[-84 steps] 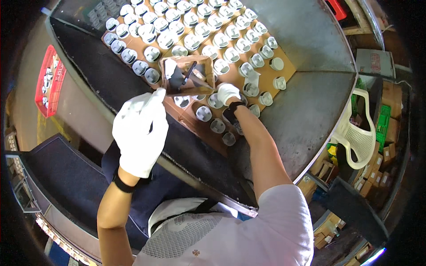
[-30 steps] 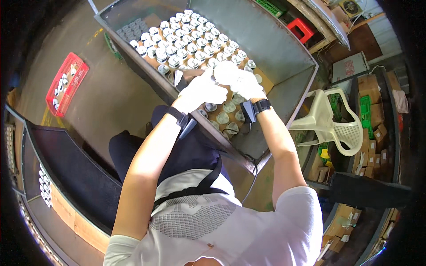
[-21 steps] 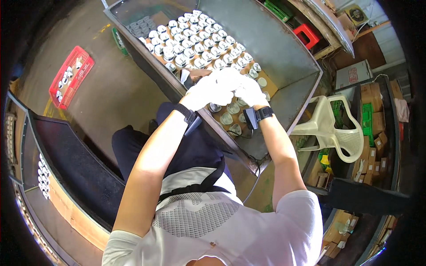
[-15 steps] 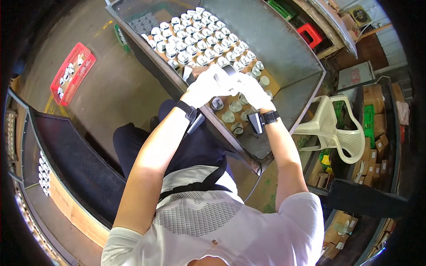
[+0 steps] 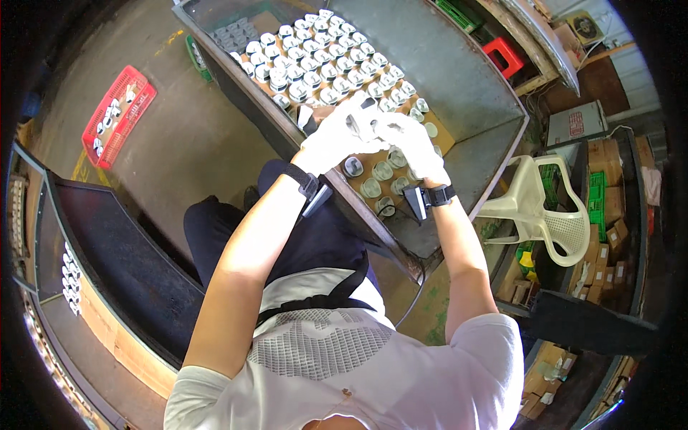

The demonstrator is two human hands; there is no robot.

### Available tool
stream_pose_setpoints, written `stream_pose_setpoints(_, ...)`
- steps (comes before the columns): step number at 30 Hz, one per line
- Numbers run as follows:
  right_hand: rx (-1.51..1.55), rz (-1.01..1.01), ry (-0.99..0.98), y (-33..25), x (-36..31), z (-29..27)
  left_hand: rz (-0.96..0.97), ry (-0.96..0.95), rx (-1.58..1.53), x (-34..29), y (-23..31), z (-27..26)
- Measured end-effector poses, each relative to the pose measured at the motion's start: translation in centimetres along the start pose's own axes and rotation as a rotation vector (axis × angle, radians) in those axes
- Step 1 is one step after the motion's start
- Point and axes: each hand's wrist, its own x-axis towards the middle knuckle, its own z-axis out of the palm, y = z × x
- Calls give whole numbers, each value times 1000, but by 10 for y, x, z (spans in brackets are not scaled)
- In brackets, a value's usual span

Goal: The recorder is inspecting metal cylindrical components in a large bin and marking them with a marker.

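Observation:
My left hand point(image 5: 335, 137), in a white glove, is closed around a small metal piston point(image 5: 362, 117) above the near part of a metal-walled workbench. My gloved right hand point(image 5: 414, 143) meets it from the right, fingers bent and their tips pinched against the piston's side. Glare and the gloves hide much of the piston. Beyond my hands, many silvery pistons point(image 5: 310, 64) stand in rows on a brown board. A few more pistons point(image 5: 382, 170) stand just below my hands, near the bench's front edge. A dark brown object point(image 5: 307, 118) lies beside my left hand.
Raised sheet-metal walls point(image 5: 459, 86) enclose the bench. On the floor at left sits a red crate point(image 5: 147, 89) with several pistons. A cream plastic chair point(image 5: 527, 197) stands at right, before shelves with cardboard boxes point(image 5: 605, 172). A black-sided bench point(image 5: 122, 236) curves along my left.
The piston has turned between my hands, showing a different side with dark openings. My right fingers have curled in and shifted slightly along it. The view has shifted a little.

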Motion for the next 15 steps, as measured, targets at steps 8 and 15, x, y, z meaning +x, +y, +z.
stream_pose_setpoints(8, -256, -36, -73, -29, 5, -9, -196, -99, 42, 2, 38, -11)
stream_pose_setpoints(15, 11, 95, 52, -26, 12, -6, -169, -49, 140, -3, 37, -13)
